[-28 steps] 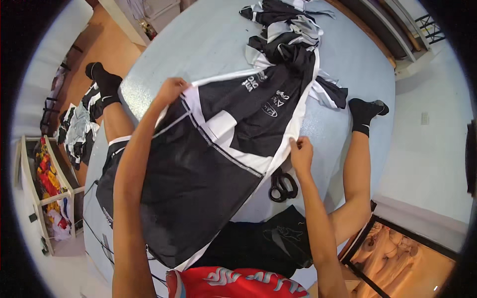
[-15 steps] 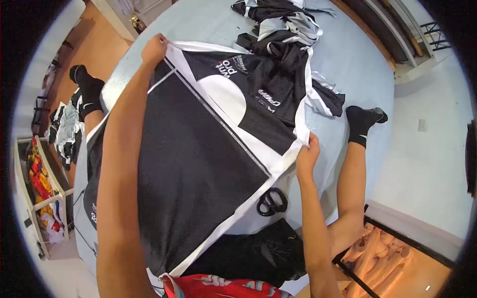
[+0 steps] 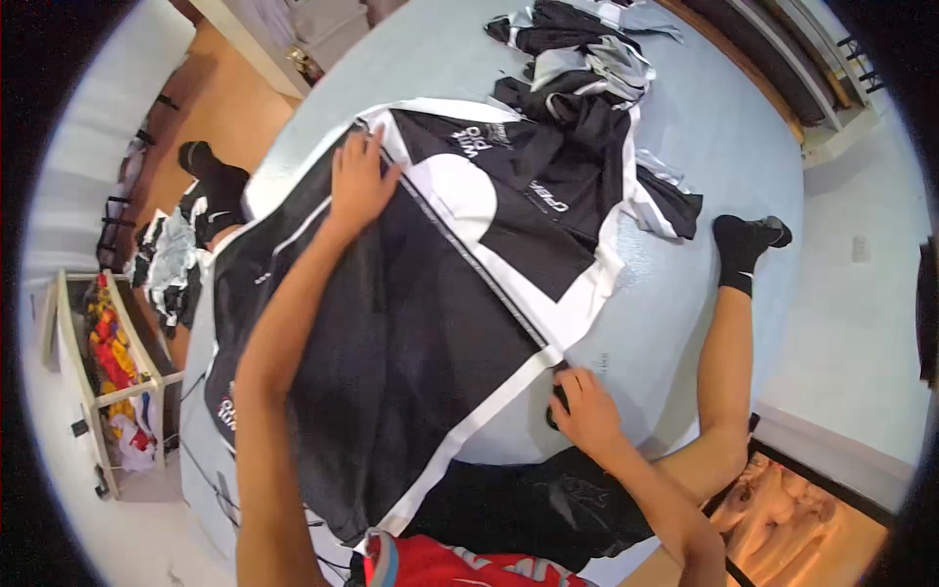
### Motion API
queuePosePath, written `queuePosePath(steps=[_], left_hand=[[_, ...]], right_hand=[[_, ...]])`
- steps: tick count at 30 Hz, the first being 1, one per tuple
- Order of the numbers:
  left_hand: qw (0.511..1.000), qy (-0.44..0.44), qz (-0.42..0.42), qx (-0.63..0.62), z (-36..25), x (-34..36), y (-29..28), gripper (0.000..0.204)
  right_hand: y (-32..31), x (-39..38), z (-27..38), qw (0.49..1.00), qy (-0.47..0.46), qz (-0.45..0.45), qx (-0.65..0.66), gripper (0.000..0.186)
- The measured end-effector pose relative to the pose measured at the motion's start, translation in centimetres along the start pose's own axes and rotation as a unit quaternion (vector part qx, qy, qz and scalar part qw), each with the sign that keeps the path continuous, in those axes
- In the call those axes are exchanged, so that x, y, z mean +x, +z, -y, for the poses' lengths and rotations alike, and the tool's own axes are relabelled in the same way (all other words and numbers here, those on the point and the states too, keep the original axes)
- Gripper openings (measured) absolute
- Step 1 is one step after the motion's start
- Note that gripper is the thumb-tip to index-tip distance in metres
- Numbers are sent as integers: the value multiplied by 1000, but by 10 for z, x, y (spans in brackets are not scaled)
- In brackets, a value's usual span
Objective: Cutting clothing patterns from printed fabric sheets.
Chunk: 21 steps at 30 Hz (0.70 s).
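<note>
A large black and white printed fabric sheet lies spread over the light blue table, with a white border and a thin printed strip running across it. My left hand rests on the fabric near its far-left corner, open, with fingers stretched out over the strip. By the right end of that strip, my right hand is closed round a pair of black-handled scissors. The hand covers much of the handles, and I cannot make out the blades.
Crumpled black, grey and white fabric pieces lie at the table's far side. A black cloth lies close to me. My legs stretch out on both sides. A wheeled rack with coloured cloth stands at the left, near cables.
My right hand has let go of the fabric's right edge and come down onto the scissors. My left hand has released the far corner and now lies flat on the fabric.
</note>
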State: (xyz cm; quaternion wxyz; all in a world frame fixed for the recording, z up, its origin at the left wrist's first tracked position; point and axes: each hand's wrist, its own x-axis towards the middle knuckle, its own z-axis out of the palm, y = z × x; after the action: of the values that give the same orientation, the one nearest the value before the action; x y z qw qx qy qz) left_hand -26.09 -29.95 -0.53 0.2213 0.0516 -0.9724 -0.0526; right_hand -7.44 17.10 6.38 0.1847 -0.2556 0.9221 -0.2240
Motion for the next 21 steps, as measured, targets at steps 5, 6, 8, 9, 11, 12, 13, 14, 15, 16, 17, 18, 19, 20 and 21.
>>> queuePosePath(steps=[5, 6, 8, 9, 11, 12, 13, 14, 15, 16, 17, 18, 19, 20, 21], left_hand=[[997, -53, 61, 5, 18, -38, -8, 79], [995, -64, 82, 13, 24, -40, -7, 82], [983, -105, 151, 13, 33, -41, -8, 87], [980, -106, 165, 20, 36, -40, -9, 90], [967, -124, 222, 20, 34, -38, -19, 95], [963, -138, 231, 26, 30, -38, -26, 100], [968, -133, 200, 67, 19, -40, -35, 96], [983, -88, 145, 70, 4, -41, -45, 90], [986, -62, 134, 82, -13, -41, -56, 85], [996, 10, 65, 59, -41, -50, -66, 73], [992, 74, 104, -23, -69, -60, -78, 64], [983, 153, 89, -40, -104, -82, -89, 51], [960, 144, 199, -131, -138, -103, -98, 42], [933, 176, 229, -216, -170, -131, -108, 43], [906, 223, 258, -251, -198, -155, -115, 42]], right_hand=[[10, -54, -11, 985, 40, 83, -146, 48], [7, -62, -18, 981, 66, 102, -152, 60], [-4, -81, -34, 969, 159, 151, -115, 58], [-11, -89, -44, 956, 207, 174, -110, 57], [-26, -109, -65, 965, 191, 154, -93, 54], [-35, -119, -79, 966, 189, 158, -85, 52], [-44, -129, -96, 966, 180, 170, -73, 49], [-51, -137, -115, 965, 171, 189, -54, 47], [-57, -146, -132, 969, 151, 196, -31, 44], [-60, -155, -149, 949, 197, 231, 87, 41], [-62, -163, -164, 918, 228, 249, 205, 37], [-62, -173, -173, 871, 293, 259, 297, 34], [-62, -179, -181, 866, 255, 284, 324, 38], [-61, -185, -186, 859, 252, 308, 323, 44], [-60, -187, -188, 848, 265, 348, 300, 50]])
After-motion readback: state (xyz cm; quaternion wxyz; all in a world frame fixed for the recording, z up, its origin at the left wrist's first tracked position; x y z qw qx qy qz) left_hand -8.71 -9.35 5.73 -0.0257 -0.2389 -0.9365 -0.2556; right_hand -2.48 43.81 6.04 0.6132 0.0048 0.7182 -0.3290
